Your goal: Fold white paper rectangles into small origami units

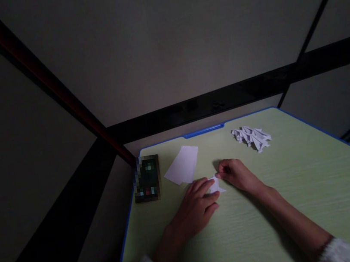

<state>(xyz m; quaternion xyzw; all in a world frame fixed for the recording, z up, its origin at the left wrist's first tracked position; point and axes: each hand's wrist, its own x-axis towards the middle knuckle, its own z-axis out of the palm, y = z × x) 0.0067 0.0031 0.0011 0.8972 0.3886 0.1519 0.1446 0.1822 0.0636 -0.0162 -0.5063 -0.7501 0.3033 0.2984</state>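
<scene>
A small piece of white folded paper (215, 184) lies on the pale green table (299, 183) between my two hands. My left hand (196, 206) rests flat on its left part, fingers stretched out and pressing it down. My right hand (235, 173) is curled, its fingertips pinching the paper's upper right corner. Most of the paper is hidden under my fingers.
A stack of blank white sheets (183, 165) lies just beyond my left hand. A pile of finished folded paper shapes (252, 137) sits at the far right. A dark phone (147, 179) lies at the table's left edge. The table has a blue rim (203, 131).
</scene>
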